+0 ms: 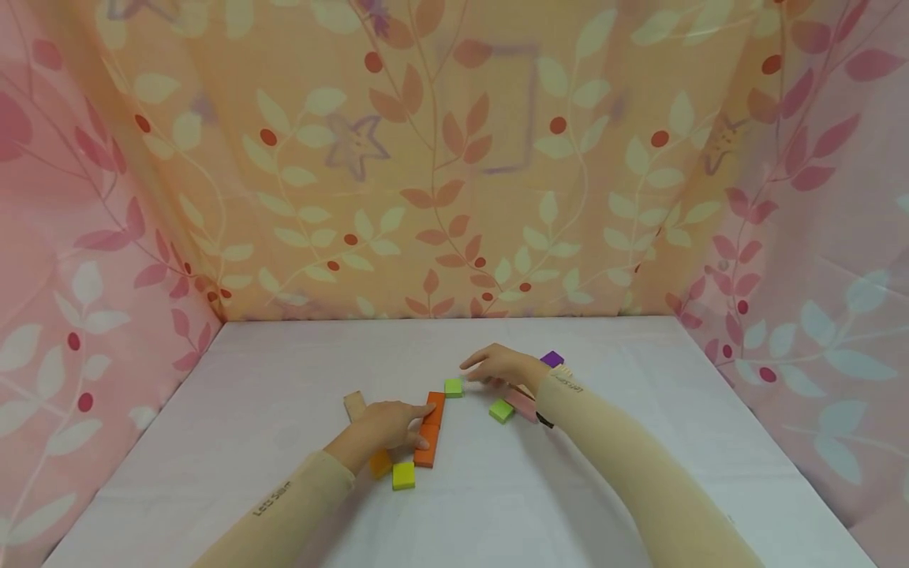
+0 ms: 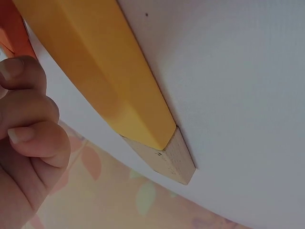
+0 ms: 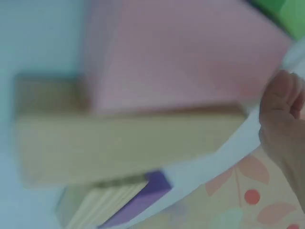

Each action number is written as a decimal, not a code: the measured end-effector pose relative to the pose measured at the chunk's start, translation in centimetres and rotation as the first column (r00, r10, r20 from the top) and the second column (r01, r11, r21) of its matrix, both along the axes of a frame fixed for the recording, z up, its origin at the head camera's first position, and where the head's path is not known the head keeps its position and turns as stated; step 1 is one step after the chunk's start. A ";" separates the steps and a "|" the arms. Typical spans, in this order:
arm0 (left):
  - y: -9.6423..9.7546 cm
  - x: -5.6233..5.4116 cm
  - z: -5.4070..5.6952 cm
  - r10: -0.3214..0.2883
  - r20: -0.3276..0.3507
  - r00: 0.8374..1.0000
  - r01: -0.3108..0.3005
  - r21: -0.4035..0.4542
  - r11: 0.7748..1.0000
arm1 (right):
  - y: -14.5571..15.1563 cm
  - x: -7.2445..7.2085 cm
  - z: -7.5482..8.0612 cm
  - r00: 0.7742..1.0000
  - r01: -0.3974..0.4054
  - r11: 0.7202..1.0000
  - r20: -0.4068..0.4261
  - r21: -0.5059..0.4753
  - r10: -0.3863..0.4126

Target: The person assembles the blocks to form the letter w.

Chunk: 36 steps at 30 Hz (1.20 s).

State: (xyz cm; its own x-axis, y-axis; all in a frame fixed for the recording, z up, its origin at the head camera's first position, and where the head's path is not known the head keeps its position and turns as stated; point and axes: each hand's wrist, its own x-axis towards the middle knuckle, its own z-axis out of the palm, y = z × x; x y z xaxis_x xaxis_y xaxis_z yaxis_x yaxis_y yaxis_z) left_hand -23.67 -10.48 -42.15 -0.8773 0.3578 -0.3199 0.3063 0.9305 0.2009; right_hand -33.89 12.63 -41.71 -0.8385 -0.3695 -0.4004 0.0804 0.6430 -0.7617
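Observation:
Two orange-red blocks [image 1: 429,440] lie end to end in a line on the white table. Above them is my left hand [image 1: 383,426], its index fingertip on the far block and its thumb on the near one. In the left wrist view, the other fingers [image 2: 40,140] are bent, beside a yellow-orange block [image 2: 109,71] that meets a bare wood block [image 2: 178,160]. My right hand [image 1: 500,364] reaches over the table with fingers extended, holding nothing. A light green block [image 1: 453,387] sits just left of its fingertips, touching or nearly touching the far orange-red block.
A yellow block [image 1: 403,476] lies near the left hand. Under the right forearm are a second green block [image 1: 501,410], a pink block [image 1: 521,405], a purple block [image 1: 551,360] and, in the right wrist view, a pale wood block [image 3: 119,143] and a ridged piece [image 3: 102,200]. Patterned cloth [image 1: 454,197] walls the table.

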 end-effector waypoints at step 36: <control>0.1 0.5 0.2 -0.030 -0.029 0.999 0.030 0.011 0.999 | 9.1 1.3 0.2 0.900 -0.371 0.826 -0.052 0.425 0.432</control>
State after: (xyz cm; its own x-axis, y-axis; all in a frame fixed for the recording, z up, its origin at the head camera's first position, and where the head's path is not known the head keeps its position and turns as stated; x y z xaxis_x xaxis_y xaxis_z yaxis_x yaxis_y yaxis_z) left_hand -23.22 -10.38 -41.91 -0.8749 0.3877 -0.2903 0.3400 0.9185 0.2018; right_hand -32.57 21.72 -41.55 -0.7086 -0.5217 -0.4750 -0.3389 0.8422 -0.4194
